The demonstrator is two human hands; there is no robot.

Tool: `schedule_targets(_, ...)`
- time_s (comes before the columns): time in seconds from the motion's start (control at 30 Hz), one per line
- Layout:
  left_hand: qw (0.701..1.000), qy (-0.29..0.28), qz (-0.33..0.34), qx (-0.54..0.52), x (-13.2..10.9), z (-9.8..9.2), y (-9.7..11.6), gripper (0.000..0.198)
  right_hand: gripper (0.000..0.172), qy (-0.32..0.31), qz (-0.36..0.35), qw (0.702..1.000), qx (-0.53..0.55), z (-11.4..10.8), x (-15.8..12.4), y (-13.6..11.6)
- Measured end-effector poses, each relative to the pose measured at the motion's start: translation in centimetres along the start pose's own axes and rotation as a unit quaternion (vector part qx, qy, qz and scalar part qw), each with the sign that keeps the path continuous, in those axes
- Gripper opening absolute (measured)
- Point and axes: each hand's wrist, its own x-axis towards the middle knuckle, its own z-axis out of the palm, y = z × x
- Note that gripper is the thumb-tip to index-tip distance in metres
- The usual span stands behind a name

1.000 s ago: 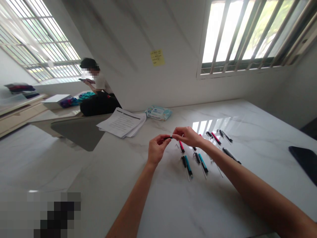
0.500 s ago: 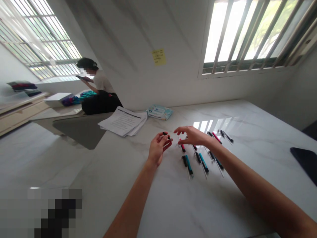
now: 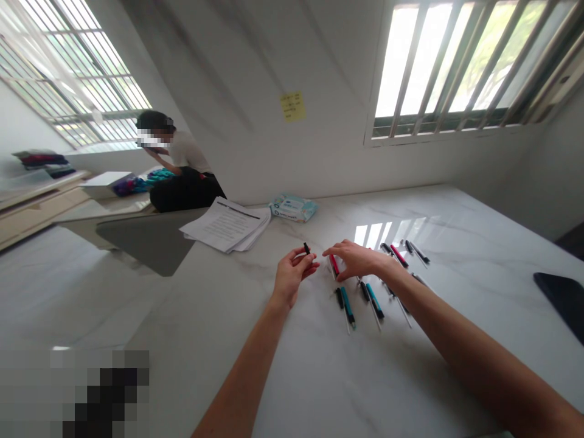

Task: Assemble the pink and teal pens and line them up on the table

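Observation:
Between the thumb and fingers of my left hand is a small black pen part, tilted up. My right hand reaches in from the right, its thumb and fingers apart over a red pen barrel on the table; whether it touches the barrel I cannot tell. Nearer me lie a teal pen barrel with a black pen piece beside it and a thin white refill. Another teal pen barrel rests to the right. More pen parts are partly hidden under my right forearm.
Behind my right hand lie a red-and-black pen barrel and a grey one. A wipes pack and stacked papers sit toward the wall. A dark phone-like object is at right. Another person sits at back left.
My right hand has lowered toward the red pen barrel, its thumb shifting nearer me. The black part in my left hand has turned more upright.

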Motion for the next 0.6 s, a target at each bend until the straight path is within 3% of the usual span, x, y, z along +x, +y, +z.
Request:
schedule_targets(0.13, 1.0, 0.014, 0.005, 0.011, 0.2, -0.2, -0.1, 0.046, 0.087, 0.108, -0.017, 0.994, 0.017, -0.5, 0.1, -1.0)
schedule_targets(0.23, 1.0, 0.017, 0.007, 0.005, 0.3, -0.4, -0.2, 0.046, 0.094, 0.172, -0.069, 0.982, 0.039, -0.6, 0.2, -2.4)
schedule_targets(0.37, 1.0, 0.016, 0.003, -0.015, 0.3, -0.4, -0.2, 0.043, 0.091, 0.181, -0.131, 0.974, 0.04, -0.3, 0.4, -3.6)
schedule_targets(0.6, 1.0, 0.012, 0.007, -0.007, 0.4, -0.3, -0.4, 0.044, 0.088, 0.175, -0.154, 0.972, 0.039, 0.0, 0.6, -4.1)
